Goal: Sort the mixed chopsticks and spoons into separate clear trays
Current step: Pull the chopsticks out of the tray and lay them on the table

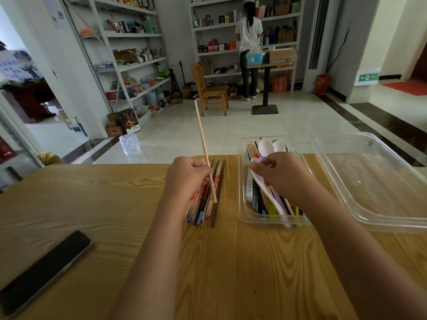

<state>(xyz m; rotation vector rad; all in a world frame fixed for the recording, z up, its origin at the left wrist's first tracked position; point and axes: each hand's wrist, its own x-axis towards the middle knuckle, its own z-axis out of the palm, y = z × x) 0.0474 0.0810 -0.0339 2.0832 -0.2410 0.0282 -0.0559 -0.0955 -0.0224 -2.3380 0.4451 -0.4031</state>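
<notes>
My left hand (187,176) grips a pale wooden chopstick (203,139) that stands nearly upright, its lower end over a pile of sorted chopsticks (208,204) lying on the wooden table (92,204). My right hand (282,174) reaches into a narrow clear tray (242,211) of mixed spoons and chopsticks; its fingertips pinch the end of a purple spoon (260,159). White spoons (265,146) lie at the tray's far end. A larger clear tray (381,181) stands to the right with nothing in it.
A black phone (46,269) lies at the table's near left. Beyond the table's far edge are a tiled floor, shelving, a wooden chair (208,88) and a person standing at a shelf (249,42).
</notes>
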